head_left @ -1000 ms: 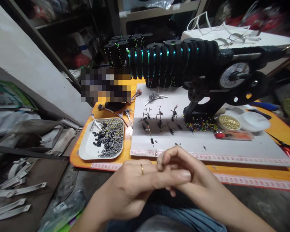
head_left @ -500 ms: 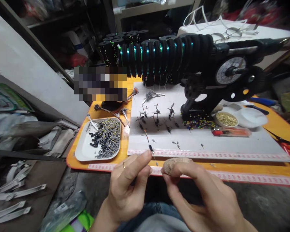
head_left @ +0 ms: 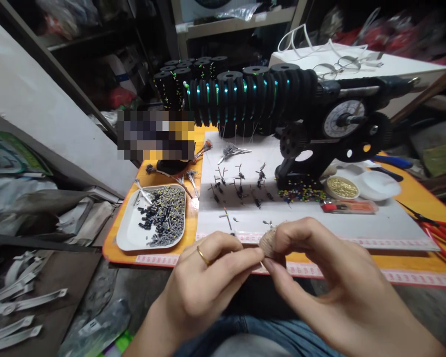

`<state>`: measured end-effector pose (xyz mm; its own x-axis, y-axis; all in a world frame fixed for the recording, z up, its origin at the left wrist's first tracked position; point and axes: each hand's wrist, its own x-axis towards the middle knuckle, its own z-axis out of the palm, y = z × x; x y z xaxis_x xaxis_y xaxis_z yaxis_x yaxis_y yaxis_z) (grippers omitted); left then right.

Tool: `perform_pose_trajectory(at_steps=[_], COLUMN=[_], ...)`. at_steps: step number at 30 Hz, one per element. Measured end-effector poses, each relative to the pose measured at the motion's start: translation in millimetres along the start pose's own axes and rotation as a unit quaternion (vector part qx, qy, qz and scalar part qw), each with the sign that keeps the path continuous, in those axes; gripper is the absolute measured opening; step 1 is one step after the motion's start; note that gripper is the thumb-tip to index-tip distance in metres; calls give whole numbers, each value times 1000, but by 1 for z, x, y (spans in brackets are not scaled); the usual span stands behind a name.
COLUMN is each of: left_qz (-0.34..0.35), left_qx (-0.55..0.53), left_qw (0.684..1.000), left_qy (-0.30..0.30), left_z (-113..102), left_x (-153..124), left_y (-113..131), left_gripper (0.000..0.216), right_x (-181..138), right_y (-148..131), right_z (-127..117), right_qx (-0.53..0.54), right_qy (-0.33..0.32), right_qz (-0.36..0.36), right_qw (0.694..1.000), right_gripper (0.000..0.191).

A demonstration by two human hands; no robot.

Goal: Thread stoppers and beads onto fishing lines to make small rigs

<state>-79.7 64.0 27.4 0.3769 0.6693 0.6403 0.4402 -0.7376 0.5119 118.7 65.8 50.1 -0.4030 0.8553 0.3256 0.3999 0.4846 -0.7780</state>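
Observation:
My left hand (head_left: 211, 277), with a gold ring, is closed in a pinch near the table's front edge. My right hand (head_left: 330, 270) is closed too, its thumb pressed to an index finger with a beige wrap (head_left: 268, 243). The fingertips of both hands meet; whatever lies between them is too small and hidden to name. Just beyond, small black-bodied pieces with thin stems (head_left: 241, 191) lie on a white board (head_left: 301, 223). One such piece with an orange tip (head_left: 227, 218) is nearest my left hand, its lower end partly hidden by the fingers.
A white tray (head_left: 124, 238) of small grey and black pieces stands left. Behind the board rises a black geared machine (head_left: 297, 136) with a ribbed roller. On the right are coloured beads (head_left: 305, 191), a dish of gold bits (head_left: 342, 187), an orange-red case (head_left: 349, 207) and red-handled scissors (head_left: 436, 235).
My hands, apart before, have come together, and the left has moved right. The black body and small dangling end below the orange-tipped piece are now mostly behind my fingers. The view has shifted slightly.

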Motion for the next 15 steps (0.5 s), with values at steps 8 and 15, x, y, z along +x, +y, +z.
perform_pose_trajectory(at_steps=[8,15], left_qz=[-75,-169], left_qx=[-78,-125], left_qw=[993,975], left_qy=[37,68], left_z=[0,-1], left_x=[-6,-17], left_y=[4,7], left_gripper=[22,22], right_x=[2,2], right_y=[1,17], right_z=[28,29], right_qx=[220,21], right_qy=[112,100], right_qz=[50,-199], right_qw=[968,975], right_gripper=[26,44])
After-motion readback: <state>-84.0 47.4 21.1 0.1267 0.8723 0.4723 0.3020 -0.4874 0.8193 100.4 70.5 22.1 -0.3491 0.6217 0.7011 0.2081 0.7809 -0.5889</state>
